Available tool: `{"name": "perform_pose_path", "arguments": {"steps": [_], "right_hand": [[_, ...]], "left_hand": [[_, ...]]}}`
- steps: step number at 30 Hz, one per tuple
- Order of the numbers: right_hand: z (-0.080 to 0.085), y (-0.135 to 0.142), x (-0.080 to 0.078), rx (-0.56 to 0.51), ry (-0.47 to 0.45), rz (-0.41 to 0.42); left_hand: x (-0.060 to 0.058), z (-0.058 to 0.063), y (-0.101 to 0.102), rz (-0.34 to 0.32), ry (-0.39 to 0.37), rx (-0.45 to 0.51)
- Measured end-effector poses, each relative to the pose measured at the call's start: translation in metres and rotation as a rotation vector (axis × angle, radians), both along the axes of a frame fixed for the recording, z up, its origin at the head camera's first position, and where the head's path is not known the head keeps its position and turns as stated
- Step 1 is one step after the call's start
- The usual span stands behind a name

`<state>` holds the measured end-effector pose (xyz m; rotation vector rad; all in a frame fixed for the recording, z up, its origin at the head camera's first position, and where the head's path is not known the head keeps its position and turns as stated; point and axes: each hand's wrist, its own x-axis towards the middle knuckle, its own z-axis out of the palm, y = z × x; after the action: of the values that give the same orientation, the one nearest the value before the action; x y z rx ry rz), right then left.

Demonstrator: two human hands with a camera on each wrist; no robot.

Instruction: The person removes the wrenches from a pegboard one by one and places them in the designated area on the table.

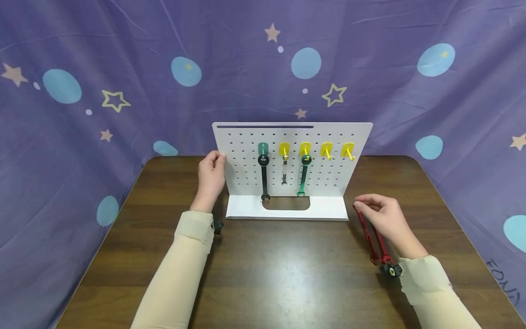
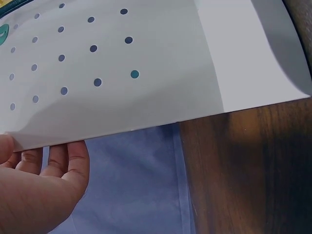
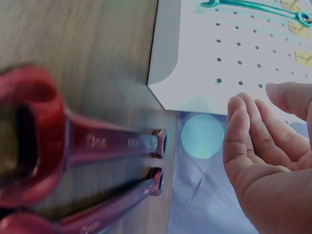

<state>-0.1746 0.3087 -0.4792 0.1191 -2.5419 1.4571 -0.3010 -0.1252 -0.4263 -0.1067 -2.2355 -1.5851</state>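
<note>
My left hand (image 1: 211, 176) grips the left edge of a white pegboard (image 1: 246, 178), with the thumb in front and the fingers behind it. A black wrench (image 1: 264, 183) hangs from the green hook (image 1: 263, 148). Beside it, a small silver wrench (image 1: 285, 171) and a green wrench (image 1: 303, 178) hang from yellow hooks. My right hand (image 1: 386, 219) hovers right of the board, fingers loosely bent and nothing between them. Below it, two red combination wrenches (image 3: 107, 141) lie side by side on the table, apart from the hand in the right wrist view.
Two more yellow hooks (image 1: 326, 151) stick out at the board's right side. The board's flat base (image 1: 246, 209) stands on a brown wooden table (image 1: 287, 265). Behind the table hangs a purple curtain (image 1: 238, 91) with stars and blue dots.
</note>
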Motion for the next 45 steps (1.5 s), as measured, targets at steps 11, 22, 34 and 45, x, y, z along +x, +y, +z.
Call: {"name": "perform_pose_path", "arguments": {"steps": [11, 22, 34, 45], "right_hand": [[0.009, -0.018, -0.005, -0.004, 0.01, 0.007], [0.013, -0.03, -0.013, 0.016, 0.005, 0.032], [0.015, -0.041, -0.02, -0.029, 0.024, 0.054], [0.014, -0.047, -0.024, -0.048, 0.022, 0.055]], "left_hand": [[-0.001, -0.001, -0.001, 0.01, 0.009, 0.008], [0.0, -0.002, 0.0, 0.002, 0.006, 0.009], [0.0, 0.0, 0.001, 0.006, 0.015, 0.019], [0.0, -0.002, 0.0, 0.001, -0.007, 0.018]]}}
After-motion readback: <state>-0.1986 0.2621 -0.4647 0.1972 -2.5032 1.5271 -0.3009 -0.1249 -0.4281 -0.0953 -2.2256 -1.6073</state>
